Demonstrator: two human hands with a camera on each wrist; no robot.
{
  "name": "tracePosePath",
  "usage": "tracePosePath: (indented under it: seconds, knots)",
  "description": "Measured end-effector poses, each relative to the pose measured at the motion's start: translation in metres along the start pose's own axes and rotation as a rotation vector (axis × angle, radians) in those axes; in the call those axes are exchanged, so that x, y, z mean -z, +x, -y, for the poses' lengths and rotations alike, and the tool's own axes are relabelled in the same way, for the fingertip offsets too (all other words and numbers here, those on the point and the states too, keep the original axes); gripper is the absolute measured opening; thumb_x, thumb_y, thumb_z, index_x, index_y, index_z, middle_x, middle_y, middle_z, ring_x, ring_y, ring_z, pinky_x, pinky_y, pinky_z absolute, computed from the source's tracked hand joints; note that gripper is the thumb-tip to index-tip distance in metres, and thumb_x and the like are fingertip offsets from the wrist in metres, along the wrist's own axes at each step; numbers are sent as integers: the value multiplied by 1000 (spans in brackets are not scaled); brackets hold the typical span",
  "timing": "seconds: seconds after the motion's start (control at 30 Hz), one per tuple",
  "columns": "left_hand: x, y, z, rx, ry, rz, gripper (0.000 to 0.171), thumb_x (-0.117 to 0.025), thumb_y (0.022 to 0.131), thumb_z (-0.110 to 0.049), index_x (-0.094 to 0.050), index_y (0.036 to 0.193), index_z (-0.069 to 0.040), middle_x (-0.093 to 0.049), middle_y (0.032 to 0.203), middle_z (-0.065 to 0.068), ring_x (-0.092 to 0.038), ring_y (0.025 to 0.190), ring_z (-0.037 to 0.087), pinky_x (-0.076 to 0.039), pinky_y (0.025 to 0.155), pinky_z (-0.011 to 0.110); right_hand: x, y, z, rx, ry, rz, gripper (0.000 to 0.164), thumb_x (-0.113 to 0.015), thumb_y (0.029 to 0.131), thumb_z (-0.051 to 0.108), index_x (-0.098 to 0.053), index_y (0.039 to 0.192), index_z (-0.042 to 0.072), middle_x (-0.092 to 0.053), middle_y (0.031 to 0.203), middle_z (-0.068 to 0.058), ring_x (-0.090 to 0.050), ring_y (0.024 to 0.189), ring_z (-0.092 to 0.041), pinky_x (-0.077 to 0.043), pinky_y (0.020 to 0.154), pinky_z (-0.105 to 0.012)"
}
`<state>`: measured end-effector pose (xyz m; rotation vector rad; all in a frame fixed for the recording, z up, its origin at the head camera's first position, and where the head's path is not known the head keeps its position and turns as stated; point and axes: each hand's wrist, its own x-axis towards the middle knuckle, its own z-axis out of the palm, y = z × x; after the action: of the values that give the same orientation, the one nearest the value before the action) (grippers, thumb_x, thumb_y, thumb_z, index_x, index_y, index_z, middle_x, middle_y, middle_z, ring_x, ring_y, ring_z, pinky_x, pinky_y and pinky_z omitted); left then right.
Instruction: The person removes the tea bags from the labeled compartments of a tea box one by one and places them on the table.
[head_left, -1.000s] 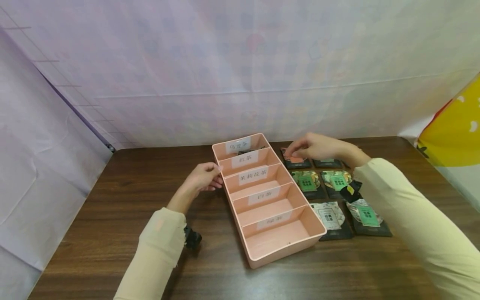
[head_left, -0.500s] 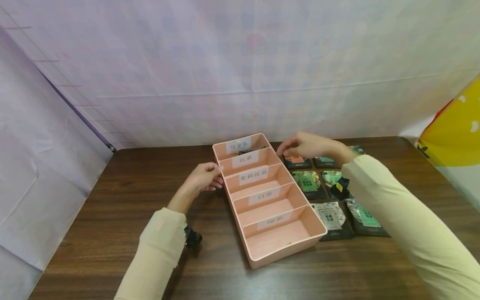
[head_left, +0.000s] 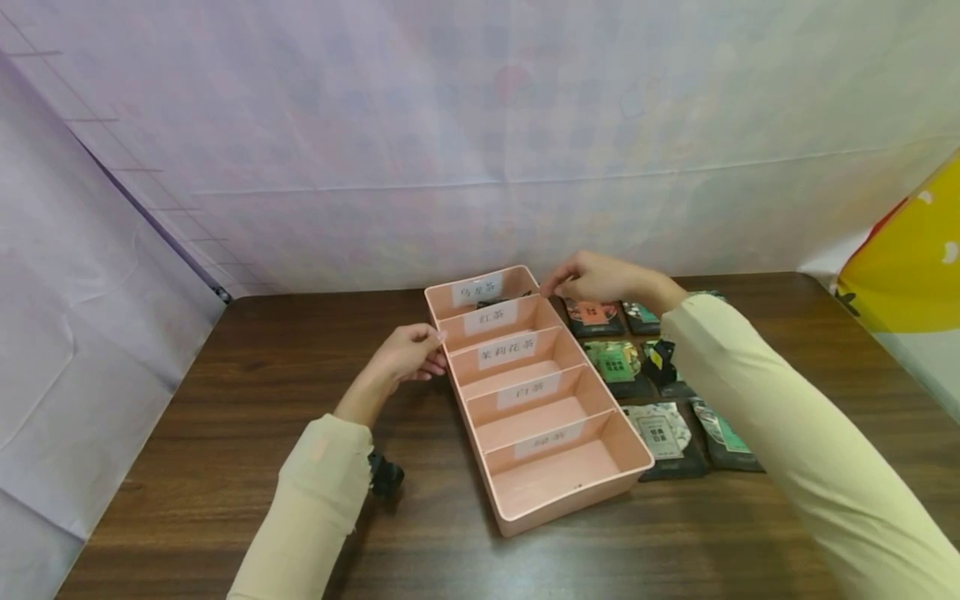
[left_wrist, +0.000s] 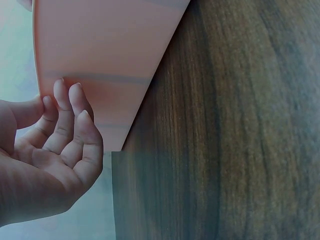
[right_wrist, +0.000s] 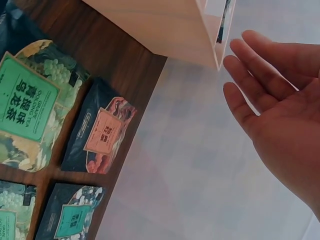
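Note:
A pink divided tray (head_left: 551,510) with paper labels on its dividers stands on the table. My left hand (head_left: 408,354) pinches its left rim between thumb and index finger; in the left wrist view the other fingers of this hand (left_wrist: 65,160) curl beside the outer wall. Just off the far right rim is my right hand (head_left: 596,277); the right wrist view shows its fingers (right_wrist: 255,75) relaxed, holding nothing. A dark packet (head_left: 487,305) lies partly hidden in the farthest compartment. Beside the tray lies a tea packet with an orange label (head_left: 592,313).
Several more tea packets lie right of the tray, including a green-labelled one (head_left: 617,363) and a grey-labelled one (head_left: 660,437). My right forearm covers some of them. A pale curtain (head_left: 360,167) hangs behind the wooden table (head_left: 300,333).
My right hand has moved left from above the orange-labelled packet to the tray's far right rim. That packet still lies on the table. The left hand and tray have not moved.

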<state>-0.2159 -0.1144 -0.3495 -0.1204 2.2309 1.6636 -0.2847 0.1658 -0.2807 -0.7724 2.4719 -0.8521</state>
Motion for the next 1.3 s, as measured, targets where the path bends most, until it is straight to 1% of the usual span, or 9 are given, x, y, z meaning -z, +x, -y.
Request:
tracePosePath:
  seconds: [0.13,0.2,0.3,0.37,0.4,0.7,1.03,1.23,1.3]
  knots:
    - [0,-1,-1,5,2,-3,20,-46,97,-21,-51,90,-3,-56,67,4,-57,58,12,-46,53,24,-1,6,2,14,16,5,30,-39,93,0,-60,114,-1,-54,122,-18,-28,41,-9,-31,42,-25]
    - [0,-1,-1,10,0,-5,20,-46,97,-21,-51,89,-3,-56,67,4,-57,57,12,-46,52,23,-3,9,4,31,5,9,29,-39,93,0,-61,113,-2,-50,129,-16,-43,50,-13,-35,47,-26]
    - [0,-1,-2,14,1,-5,21,-47,97,-21,-51,90,-3,-56,68,5,-57,58,12,-46,53,24,-7,14,4,50,-24,11,30,-40,91,-3,-61,112,-3,-46,133,-16,-58,90,-25,-42,62,-30]
    - [0,-1,-2,15,3,-6,21,-47,97,-22,-51,90,-3,-56,68,5,-57,58,12,-47,53,24,-10,16,4,62,-31,15,31,-40,89,-5,-61,112,-4,-44,134,-17,-43,119,-31,-42,74,-34]
    - [0,-1,-2,15,3,-5,21,-47,97,-22,-51,90,-3,-56,68,5,-57,58,12,-47,54,25,-11,18,3,65,-36,17,32,-40,88,-6,-60,113,-5,-44,134,-18,-36,126,-32,-41,79,-35]
    - [0,-1,-2,12,7,-7,21,-47,97,-21,-51,89,-3,-56,68,5,-57,58,12,-46,53,24,-21,24,-2,84,-35,27,30,-42,91,-2,-57,116,-8,-40,135,-22,-31,127,-37,-33,97,-49]
    - [-1,0,-2,10,-4,-2,20,-47,97,-20,-51,87,-3,-56,67,4,-57,57,12,-46,52,24,-24,20,-3,39,-30,22,31,-42,93,1,-54,121,-5,-42,134,-21,-34,126,-35,-35,96,-47]
    - [-2,0,-1,13,-2,-5,21,-47,97,-22,-51,88,-3,-56,68,5,-57,58,12,-47,53,24,-25,19,-6,47,-32,5,31,-42,94,2,-55,121,-3,-43,134,-20,-38,124,-32,-38,80,-39]
    - [-2,0,-1,12,-2,-5,21,-47,97,-22,-51,88,-3,-57,69,5,-57,59,13,-47,54,25,-24,18,-6,39,-28,3,31,-41,94,2,-54,122,-3,-43,134,-19,-36,125,-32,-39,84,-39]
